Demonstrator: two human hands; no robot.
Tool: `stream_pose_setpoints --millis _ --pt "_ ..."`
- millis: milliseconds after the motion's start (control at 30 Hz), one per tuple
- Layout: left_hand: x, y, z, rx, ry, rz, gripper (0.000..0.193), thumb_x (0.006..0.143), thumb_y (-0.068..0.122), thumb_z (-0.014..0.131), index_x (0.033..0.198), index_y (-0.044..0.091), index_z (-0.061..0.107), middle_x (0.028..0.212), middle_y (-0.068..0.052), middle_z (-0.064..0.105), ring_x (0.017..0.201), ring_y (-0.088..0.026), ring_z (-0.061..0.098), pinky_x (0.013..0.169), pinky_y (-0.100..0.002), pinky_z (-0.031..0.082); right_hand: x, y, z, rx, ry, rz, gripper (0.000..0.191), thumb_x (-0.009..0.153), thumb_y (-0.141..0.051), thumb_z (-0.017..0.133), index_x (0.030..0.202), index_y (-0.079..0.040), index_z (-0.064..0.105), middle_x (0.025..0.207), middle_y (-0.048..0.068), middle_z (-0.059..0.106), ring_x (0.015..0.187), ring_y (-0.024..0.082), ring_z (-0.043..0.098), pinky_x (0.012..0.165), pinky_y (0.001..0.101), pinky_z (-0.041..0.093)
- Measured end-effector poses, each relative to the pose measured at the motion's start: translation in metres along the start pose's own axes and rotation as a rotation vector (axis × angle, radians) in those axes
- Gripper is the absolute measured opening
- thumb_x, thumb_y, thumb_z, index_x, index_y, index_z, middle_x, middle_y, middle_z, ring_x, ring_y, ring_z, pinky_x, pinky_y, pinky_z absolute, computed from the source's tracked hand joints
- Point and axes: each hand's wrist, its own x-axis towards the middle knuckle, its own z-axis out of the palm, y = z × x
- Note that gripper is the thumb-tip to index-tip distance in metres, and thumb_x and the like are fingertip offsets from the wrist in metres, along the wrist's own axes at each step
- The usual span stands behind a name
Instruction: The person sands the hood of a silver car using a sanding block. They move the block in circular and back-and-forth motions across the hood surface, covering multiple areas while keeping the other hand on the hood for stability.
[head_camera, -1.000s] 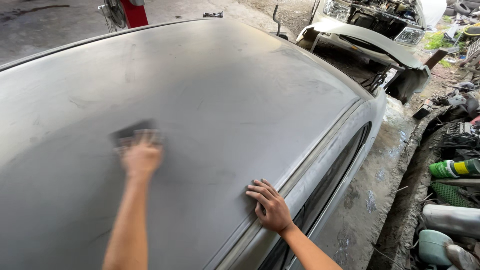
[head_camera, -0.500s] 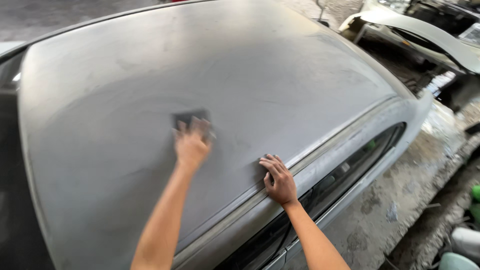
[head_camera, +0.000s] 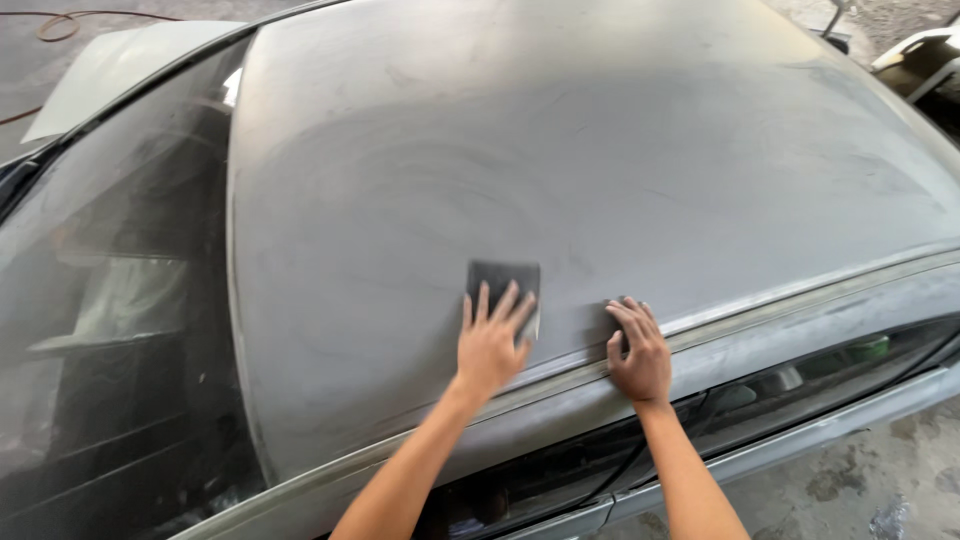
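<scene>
Item: our left hand (head_camera: 490, 345), fingers spread flat, presses a dark sanding sheet (head_camera: 503, 283) onto the dull grey car roof (head_camera: 560, 150). Our right hand (head_camera: 638, 350) rests open on the roof edge, holding nothing, just beside the sheet.

A dull grey car roof (head_camera: 600, 150) carries a dark sanding sheet (head_camera: 503, 283) lying flat near its side edge.

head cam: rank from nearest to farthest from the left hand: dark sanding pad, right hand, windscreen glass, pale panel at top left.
1. dark sanding pad: under the fingers of the left hand, touching.
2. right hand: just to its right, flat on the roof edge.
3. windscreen glass: well off to the left, past the roof edge.
4. pale panel: far upper left, beyond the glass.
</scene>
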Motion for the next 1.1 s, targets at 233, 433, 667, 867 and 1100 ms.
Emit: stream_pose_setpoints --millis 233,433,667,867,1100 --pt "-0.034 -0.184 -0.099 0.207 0.208 -0.652 0.062 0.101 0.047 0.047 0.159 0.030 0.037 0.167 -0.006 0.033 0.148 -0.054 0.026 0.119 -0.068 0.019 -0.002 -0.002 0.004 0.007 0.036 -0.003 0.034 0.092 -0.002 0.052 0.122 -0.005 0.068 0.130 0.009 0.071 0.134 0.030 0.060 0.121 0.0461 0.042" --pt "-0.108 -0.019 -0.050 0.093 0.191 -0.093 0.066 0.099 0.039 0.056 0.160 0.027 0.034 0.167 -0.012 0.033 0.155 -0.049 0.016 0.124 -0.064 0.004 -0.006 0.006 0.007 0.007 0.017 0.005 0.034 0.092 -0.003 0.053 0.123 -0.005 0.068 0.131 0.009 0.070 0.134 0.030 0.059 0.121 0.0463 0.042" --pt "-0.052 0.052 -0.062 0.157 0.083 -0.104 0.068 0.090 0.039 0.070 0.150 0.018 0.049 0.154 -0.003 0.048 0.140 -0.056 0.036 0.108 -0.081 0.022 -0.004 0.006 0.001 -0.004 -0.037 0.039 0.036 0.094 -0.007 0.054 0.128 -0.005 0.065 0.135 0.011 0.067 0.137 0.032 0.056 0.123 0.0474 0.035" --pt "-0.088 0.042 -0.066 0.196 0.132 -0.063 0.057 0.082 0.020 0.073 0.139 0.019 0.063 0.148 -0.012 0.057 0.126 -0.052 0.054 0.089 -0.057 0.053 -0.032 -0.061 -0.019 0.024 -0.132 -0.157 0.063 0.087 -0.003 0.056 0.148 -0.008 0.049 0.152 0.012 0.054 0.148 0.033 0.046 0.131 0.0509 0.023" --pt "-0.096 0.041 -0.047 0.026 0.198 0.107 0.036 0.086 0.011 0.074 0.120 0.002 0.065 0.130 -0.014 0.062 0.130 -0.039 0.061 0.106 -0.042 0.055 -0.041 -0.132 0.003 -0.219 -0.447 -0.282 0.070 0.086 -0.011 0.064 0.153 -0.009 0.043 0.152 0.008 0.052 0.143 0.028 0.048 0.126 0.0573 0.022"
